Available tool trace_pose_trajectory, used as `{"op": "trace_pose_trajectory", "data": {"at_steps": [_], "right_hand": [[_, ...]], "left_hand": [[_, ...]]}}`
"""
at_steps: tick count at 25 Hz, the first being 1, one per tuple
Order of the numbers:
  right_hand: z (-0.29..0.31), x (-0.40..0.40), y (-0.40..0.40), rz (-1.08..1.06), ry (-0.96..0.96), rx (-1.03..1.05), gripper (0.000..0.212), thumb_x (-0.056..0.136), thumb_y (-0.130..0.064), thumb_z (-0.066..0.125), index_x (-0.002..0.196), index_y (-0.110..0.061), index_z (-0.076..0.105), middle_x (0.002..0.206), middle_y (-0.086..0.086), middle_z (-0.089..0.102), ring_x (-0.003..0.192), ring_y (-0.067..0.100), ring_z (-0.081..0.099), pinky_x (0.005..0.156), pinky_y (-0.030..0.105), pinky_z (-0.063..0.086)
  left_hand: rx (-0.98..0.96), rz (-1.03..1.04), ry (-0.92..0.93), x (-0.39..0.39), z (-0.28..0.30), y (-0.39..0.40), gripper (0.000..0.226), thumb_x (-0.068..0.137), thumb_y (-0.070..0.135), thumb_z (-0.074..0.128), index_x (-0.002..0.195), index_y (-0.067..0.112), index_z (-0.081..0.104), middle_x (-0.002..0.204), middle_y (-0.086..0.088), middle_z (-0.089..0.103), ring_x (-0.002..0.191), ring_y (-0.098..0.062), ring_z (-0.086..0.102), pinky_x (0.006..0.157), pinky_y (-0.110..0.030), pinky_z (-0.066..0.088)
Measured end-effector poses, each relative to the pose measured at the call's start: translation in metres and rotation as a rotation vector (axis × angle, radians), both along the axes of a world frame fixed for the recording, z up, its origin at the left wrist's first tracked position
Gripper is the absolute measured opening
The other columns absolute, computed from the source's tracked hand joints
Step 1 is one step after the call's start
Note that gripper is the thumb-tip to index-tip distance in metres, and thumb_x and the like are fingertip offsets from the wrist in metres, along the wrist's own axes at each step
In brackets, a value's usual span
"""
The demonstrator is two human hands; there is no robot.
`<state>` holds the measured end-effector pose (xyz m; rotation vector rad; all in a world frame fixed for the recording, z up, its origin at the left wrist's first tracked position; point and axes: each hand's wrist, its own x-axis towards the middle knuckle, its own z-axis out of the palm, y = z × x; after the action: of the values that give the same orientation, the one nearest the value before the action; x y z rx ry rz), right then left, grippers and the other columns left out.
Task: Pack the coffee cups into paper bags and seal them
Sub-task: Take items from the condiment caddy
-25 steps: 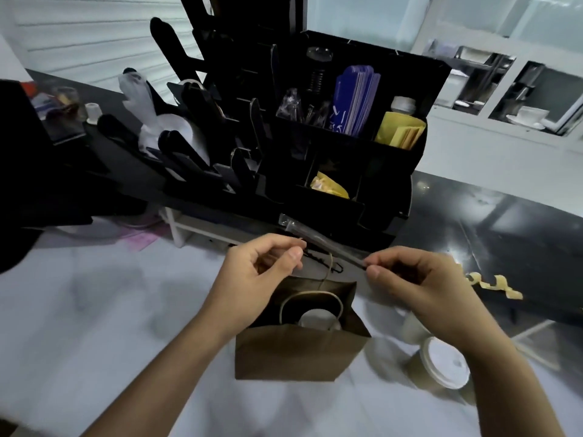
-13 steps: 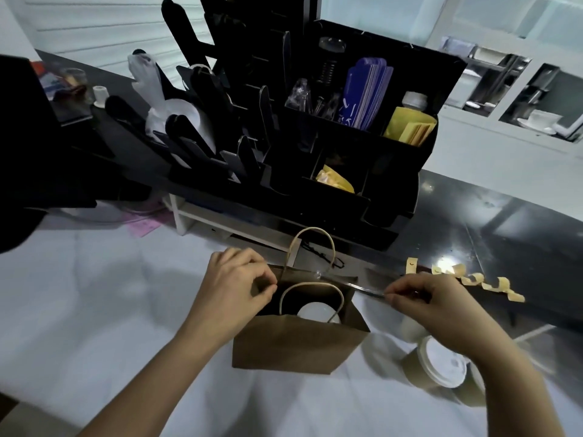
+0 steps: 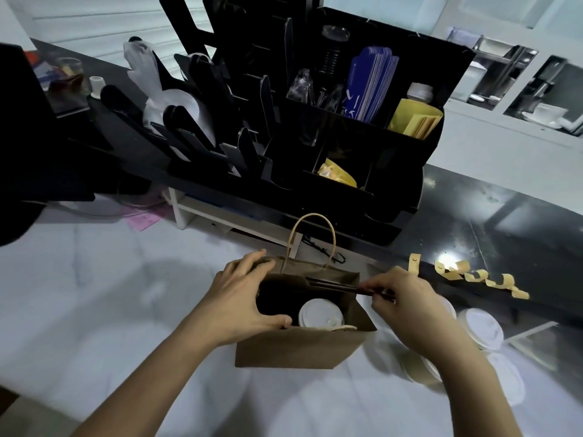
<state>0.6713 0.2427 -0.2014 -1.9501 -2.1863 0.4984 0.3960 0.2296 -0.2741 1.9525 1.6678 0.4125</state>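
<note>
A brown paper bag (image 3: 299, 350) stands open on the white counter, its rear handle upright. Inside it sits a coffee cup with a white lid (image 3: 320, 315). My left hand (image 3: 243, 302) grips the bag's left rim, thumb on the near edge and fingers on the far edge. My right hand (image 3: 410, 305) pinches a thin dark wrapped straw (image 3: 340, 287) that lies across the bag's mouth, its far end inside the bag. Several more lidded cups (image 3: 481, 328) stand to the right, partly hidden behind my right forearm.
A tall black organiser (image 3: 362, 127) with straws, blue cards and yellow packets stands right behind the bag. A strip of tan stickers (image 3: 479, 275) lies on the black counter at the right. White lids and black dividers fill the rack at the left.
Both hands came down from above the bag. My left hand let go of the straw and took the bag's rim. My right hand lowered the straw into the bag's mouth.
</note>
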Motion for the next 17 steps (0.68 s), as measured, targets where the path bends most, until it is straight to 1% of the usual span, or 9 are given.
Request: {"op": "trace_pose_trajectory", "data": {"at_steps": [1, 3, 5, 7, 8, 12, 15, 17], "right_hand": [[-0.002, -0.003, 0.000, 0.017, 0.013, 0.028, 0.033, 0.096, -0.009, 0.059, 0.115, -0.030, 0.074, 0.107, -0.006, 0.063, 0.092, 0.010, 0.057, 0.073, 0.012, 0.043], [-0.008, -0.013, 0.002, 0.059, 0.003, 0.105, 0.031, 0.093, -0.010, 0.061, 0.113, -0.031, 0.072, 0.105, -0.011, 0.066, 0.099, 0.011, 0.058, 0.085, 0.023, 0.046], [-0.017, -0.022, 0.006, 0.130, -0.108, 0.192, 0.027, 0.094, -0.014, 0.061, 0.111, -0.032, 0.071, 0.103, -0.012, 0.069, 0.101, 0.014, 0.057, 0.088, 0.029, 0.041], [-0.028, -0.031, 0.011, 0.209, -0.232, 0.237, 0.024, 0.096, -0.019, 0.057, 0.111, -0.031, 0.071, 0.101, -0.011, 0.069, 0.100, 0.015, 0.056, 0.089, 0.029, 0.036], [-0.033, -0.035, 0.014, 0.237, -0.261, 0.238, 0.024, 0.097, -0.020, 0.055, 0.112, -0.029, 0.071, 0.101, -0.009, 0.069, 0.100, 0.016, 0.056, 0.089, 0.029, 0.036], [-0.048, -0.051, 0.026, 0.300, -0.265, 0.233, 0.026, 0.097, -0.017, 0.053, 0.114, -0.026, 0.071, 0.111, -0.005, 0.064, 0.105, 0.018, 0.057, 0.089, 0.027, 0.038], [-0.056, -0.066, 0.031, 0.360, -0.348, 0.234, 0.028, 0.098, -0.019, 0.048, 0.114, -0.030, 0.069, 0.110, -0.007, 0.065, 0.104, 0.017, 0.058, 0.087, 0.027, 0.039], [-0.062, -0.073, 0.034, 0.392, -0.395, 0.236, 0.031, 0.099, -0.018, 0.045, 0.116, -0.032, 0.068, 0.109, -0.008, 0.066, 0.103, 0.016, 0.059, 0.089, 0.027, 0.040]], "left_hand": [[-0.009, -0.010, -0.019, 0.000, 0.000, 0.000, 0.112, 0.068, 0.077, 0.069, 0.158, 0.033, 0.020, 0.160, 0.026, 0.002, 0.146, -0.013, 0.013, 0.119, -0.042, 0.030], [-0.021, -0.030, -0.053, -0.001, 0.000, 0.001, 0.115, 0.068, 0.074, 0.072, 0.159, 0.032, 0.016, 0.158, 0.029, 0.000, 0.145, -0.011, 0.015, 0.118, -0.039, 0.033], [-0.028, -0.045, -0.083, -0.002, -0.001, 0.001, 0.118, 0.067, 0.073, 0.074, 0.160, 0.032, 0.013, 0.156, 0.033, -0.002, 0.144, -0.008, 0.014, 0.117, -0.035, 0.033], [-0.026, -0.057, -0.104, -0.003, -0.003, 0.001, 0.120, 0.067, 0.072, 0.075, 0.160, 0.032, 0.012, 0.155, 0.035, -0.003, 0.144, -0.007, 0.013, 0.117, -0.034, 0.032], [-0.024, -0.061, -0.111, -0.003, -0.003, 0.001, 0.120, 0.066, 0.072, 0.075, 0.160, 0.032, 0.011, 0.155, 0.035, -0.003, 0.144, -0.006, 0.013, 0.117, -0.034, 0.032], [-0.020, -0.072, -0.117, -0.003, -0.004, 0.003, 0.121, 0.066, 0.071, 0.076, 0.160, 0.033, 0.011, 0.157, 0.032, -0.003, 0.145, -0.007, 0.013, 0.118, -0.035, 0.032], [-0.018, -0.077, -0.117, -0.004, -0.005, 0.003, 0.121, 0.067, 0.070, 0.076, 0.160, 0.034, 0.010, 0.157, 0.033, -0.004, 0.145, -0.008, 0.012, 0.117, -0.035, 0.032], [-0.016, -0.079, -0.115, -0.005, -0.006, 0.003, 0.121, 0.066, 0.071, 0.076, 0.160, 0.034, 0.009, 0.157, 0.033, -0.005, 0.145, -0.008, 0.012, 0.117, -0.034, 0.032]]}}
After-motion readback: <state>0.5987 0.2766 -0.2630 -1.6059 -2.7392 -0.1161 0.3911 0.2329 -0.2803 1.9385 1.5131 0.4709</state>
